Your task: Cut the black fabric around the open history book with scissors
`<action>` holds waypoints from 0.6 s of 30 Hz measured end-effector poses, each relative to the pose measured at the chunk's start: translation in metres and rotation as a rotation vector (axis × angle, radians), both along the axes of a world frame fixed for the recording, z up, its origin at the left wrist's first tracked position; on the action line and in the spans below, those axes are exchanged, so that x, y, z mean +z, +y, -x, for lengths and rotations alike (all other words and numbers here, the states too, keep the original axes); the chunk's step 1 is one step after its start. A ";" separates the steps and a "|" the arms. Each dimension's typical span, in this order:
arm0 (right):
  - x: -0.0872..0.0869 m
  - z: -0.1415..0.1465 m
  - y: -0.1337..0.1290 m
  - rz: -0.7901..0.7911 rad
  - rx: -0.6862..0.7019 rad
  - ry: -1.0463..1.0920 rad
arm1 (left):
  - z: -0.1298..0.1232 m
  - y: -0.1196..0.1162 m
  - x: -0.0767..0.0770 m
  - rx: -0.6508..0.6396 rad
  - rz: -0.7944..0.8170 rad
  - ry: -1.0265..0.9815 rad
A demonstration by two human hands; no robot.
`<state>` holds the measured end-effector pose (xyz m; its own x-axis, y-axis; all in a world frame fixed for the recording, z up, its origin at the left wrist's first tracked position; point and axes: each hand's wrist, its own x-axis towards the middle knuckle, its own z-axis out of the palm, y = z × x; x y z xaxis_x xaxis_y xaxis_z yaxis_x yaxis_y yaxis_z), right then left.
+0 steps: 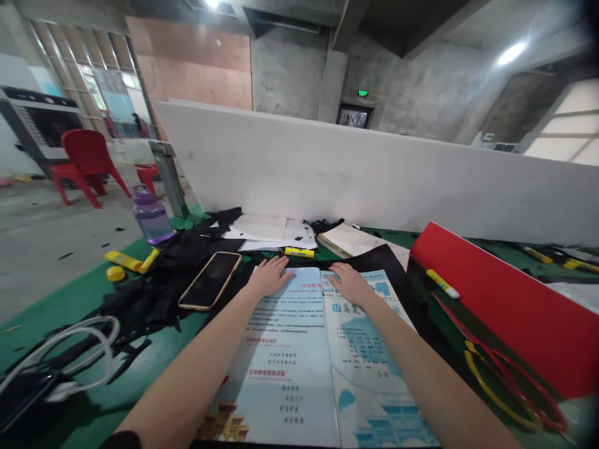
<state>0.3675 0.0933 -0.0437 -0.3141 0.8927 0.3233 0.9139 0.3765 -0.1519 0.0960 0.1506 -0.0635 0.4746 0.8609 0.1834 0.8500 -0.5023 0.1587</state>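
Observation:
An open printed booklet (290,337) with red, black and blue print lies flat in front of me, on top of a black sheet (390,265). My left hand (270,277) rests flat on the upper part of its left page, fingers stretched out. On the right page, near the top and close to the fold, my right hand (347,282) lies with its fingers extended. Neither hand grasps anything. A yellow glue stick (299,252) sits just beyond the booklet's top edge, and a phone (210,280) lies left of my left hand.
Black scraps (135,299), a purple bottle (152,215) and a white cable (100,337) are on the left. To the right are a red folder (505,312), a glue stick (442,284) and scissors (510,386). A white panel (327,168) stands along the back.

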 end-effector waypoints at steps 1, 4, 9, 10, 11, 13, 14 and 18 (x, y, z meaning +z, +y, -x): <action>0.000 -0.001 0.000 0.004 0.002 -0.006 | 0.002 0.000 0.001 -0.002 0.010 0.002; -0.001 -0.002 0.000 0.010 0.003 -0.027 | 0.004 0.000 0.004 -0.003 0.019 0.002; 0.001 -0.005 -0.001 0.016 0.006 -0.062 | 0.003 -0.002 0.008 -0.013 0.010 0.007; 0.001 -0.006 0.000 0.016 0.010 -0.067 | 0.003 -0.002 0.009 -0.015 0.009 0.011; 0.002 -0.007 0.000 0.015 0.017 -0.072 | 0.003 -0.002 0.009 -0.017 0.007 0.014; 0.002 -0.008 0.001 0.008 0.030 -0.080 | 0.003 -0.002 0.009 -0.018 -0.006 0.019; 0.002 -0.008 0.001 0.003 0.034 -0.084 | 0.003 -0.002 0.009 -0.016 -0.017 0.021; 0.005 -0.006 -0.006 -0.049 -0.004 -0.087 | 0.000 -0.005 0.008 -0.007 -0.088 0.024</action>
<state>0.3730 0.0875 -0.0385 -0.3396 0.8778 0.3379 0.9243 0.3780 -0.0530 0.0956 0.1459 -0.0558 0.4858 0.8385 0.2468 0.8493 -0.5196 0.0936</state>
